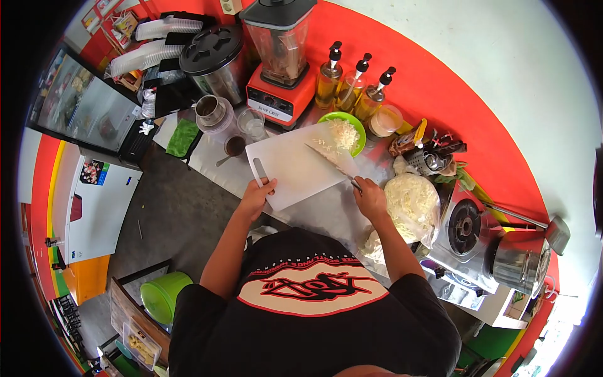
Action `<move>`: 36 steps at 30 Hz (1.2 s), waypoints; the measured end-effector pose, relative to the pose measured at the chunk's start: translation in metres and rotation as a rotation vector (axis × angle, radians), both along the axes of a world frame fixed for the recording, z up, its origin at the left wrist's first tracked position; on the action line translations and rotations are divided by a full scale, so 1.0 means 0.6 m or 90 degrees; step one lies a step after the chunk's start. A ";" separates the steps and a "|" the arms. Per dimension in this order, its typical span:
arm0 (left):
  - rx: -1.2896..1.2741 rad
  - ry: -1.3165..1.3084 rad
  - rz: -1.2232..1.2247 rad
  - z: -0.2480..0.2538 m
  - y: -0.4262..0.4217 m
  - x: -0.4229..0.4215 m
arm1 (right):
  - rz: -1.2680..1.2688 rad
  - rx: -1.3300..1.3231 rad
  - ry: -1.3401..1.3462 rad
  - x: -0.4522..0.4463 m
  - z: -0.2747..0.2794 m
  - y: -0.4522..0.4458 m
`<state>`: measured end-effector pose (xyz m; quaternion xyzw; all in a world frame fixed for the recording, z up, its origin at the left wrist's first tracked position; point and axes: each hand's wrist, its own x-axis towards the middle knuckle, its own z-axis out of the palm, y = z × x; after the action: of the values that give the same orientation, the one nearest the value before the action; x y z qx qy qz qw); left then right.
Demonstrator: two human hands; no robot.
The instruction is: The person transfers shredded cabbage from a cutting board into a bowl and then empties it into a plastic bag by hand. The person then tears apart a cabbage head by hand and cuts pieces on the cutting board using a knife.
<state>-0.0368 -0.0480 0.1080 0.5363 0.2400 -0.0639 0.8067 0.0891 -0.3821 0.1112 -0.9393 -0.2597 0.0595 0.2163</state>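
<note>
My left hand (256, 197) is closed on the near left edge of a white cutting board (292, 166), beside its handle slot. The board is tilted, and its far corner reaches over the rim of a green bowl (360, 133). Pale shredded food (343, 134) lies in the bowl and at that end of the board. In my right hand (370, 200) is a knife (330, 158), its blade lying across the board's right end against the shreds. A plastic bag (411, 204) of pale shreds sits just right of my right hand.
Behind the board stand a red blender (279, 94) and several pump bottles (352, 85) of yellow liquid. Cups and a small dark bowl (235, 146) with a spoon are to the left. On the right are a gas stove (465, 226) and a metal pot (520, 262).
</note>
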 end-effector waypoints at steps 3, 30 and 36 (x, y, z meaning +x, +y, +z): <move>-0.003 0.011 0.014 0.008 -0.007 -0.002 | 0.002 -0.001 -0.012 0.036 -0.015 -0.002; 0.041 0.013 0.056 0.031 -0.038 -0.015 | -0.001 -0.037 0.043 0.097 0.002 0.009; 0.050 0.005 0.061 0.036 -0.038 -0.012 | -0.035 -0.009 0.028 0.107 0.016 0.005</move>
<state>-0.0440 -0.0706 0.1294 0.5548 0.2711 -0.0182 0.7863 0.1530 -0.3788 0.1209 -0.9460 -0.2286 0.0764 0.2166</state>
